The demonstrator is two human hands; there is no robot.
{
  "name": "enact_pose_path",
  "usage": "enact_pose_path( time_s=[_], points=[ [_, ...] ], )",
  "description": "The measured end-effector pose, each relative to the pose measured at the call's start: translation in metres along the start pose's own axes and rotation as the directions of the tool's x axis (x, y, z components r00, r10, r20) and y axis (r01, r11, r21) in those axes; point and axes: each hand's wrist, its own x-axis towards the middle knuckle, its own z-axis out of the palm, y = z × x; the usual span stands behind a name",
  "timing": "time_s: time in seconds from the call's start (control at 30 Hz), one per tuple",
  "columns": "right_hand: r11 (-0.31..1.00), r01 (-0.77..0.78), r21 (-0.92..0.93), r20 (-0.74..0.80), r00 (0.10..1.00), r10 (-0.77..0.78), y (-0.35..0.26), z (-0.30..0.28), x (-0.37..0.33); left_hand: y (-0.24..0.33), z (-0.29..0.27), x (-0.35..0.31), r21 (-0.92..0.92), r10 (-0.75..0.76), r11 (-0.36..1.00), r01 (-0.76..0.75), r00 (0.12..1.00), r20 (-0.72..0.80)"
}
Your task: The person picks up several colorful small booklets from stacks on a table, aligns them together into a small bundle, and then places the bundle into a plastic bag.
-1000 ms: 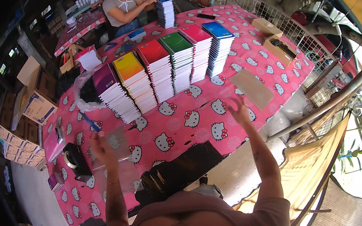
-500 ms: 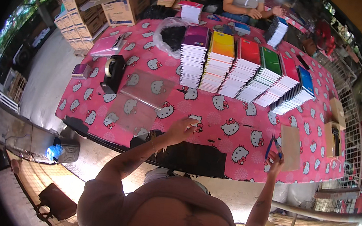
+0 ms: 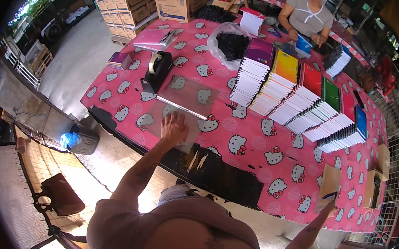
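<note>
Resting palm-down in the head view, the left hand point(image 3: 174, 129) had its fingers spread over the nearer clear plastic sheet point(image 3: 157, 115); no grip visible. Sheet lay flat on the pink bench point(image 3: 256, 142), near the black tape dispenser point(image 3: 157, 74). Over right, the right hand point(image 3: 331, 210) was at the brown board point(image 3: 330, 179), fingers at a slim blue tool point(image 3: 329, 195); couldn't tell if gripped or released. Step, my read: tool set-down right, sheet pick-up left. Next move likely called for left fingers catching a sheet edge, right hand free.
</note>
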Motion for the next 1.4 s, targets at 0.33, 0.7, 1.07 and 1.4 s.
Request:
enact_pose_path(
  time_s=[0.33, 0.7, 1.07, 1.4],
  points=[
    [0.687, 0.712, 0.143, -0.24, 0.699, -0.674, -0.113, -0.033, -0.191, 0.042, -0.099, 0.073, -0.246, 0.346, 0.862, -0.444, 0.868, -0.355],
    [0.287, 0.933, -0.217, -0.127, 0.265, -0.956, -0.314, -0.099, -0.177, 0.438, -0.149, 0.152, -0.213, 0.735, 0.193, -0.958, 0.285, -0.615],
    [0.177, 0.539, 0.823, -0.12, 0.47, -0.874, -0.14, -0.072, -0.242, 0.529, -0.149, 0.184, -0.211, 0.71, 0.15, -0.966, 0.254, -0.657],
    [0.048, 0.757, 0.651, 0.275, -0.177, -0.945, -0.163, -0.006, -0.307, 0.345, -0.052, 0.035, -0.367, 0.74, 0.634, -0.681, 0.672, 0.032]
  ],
)
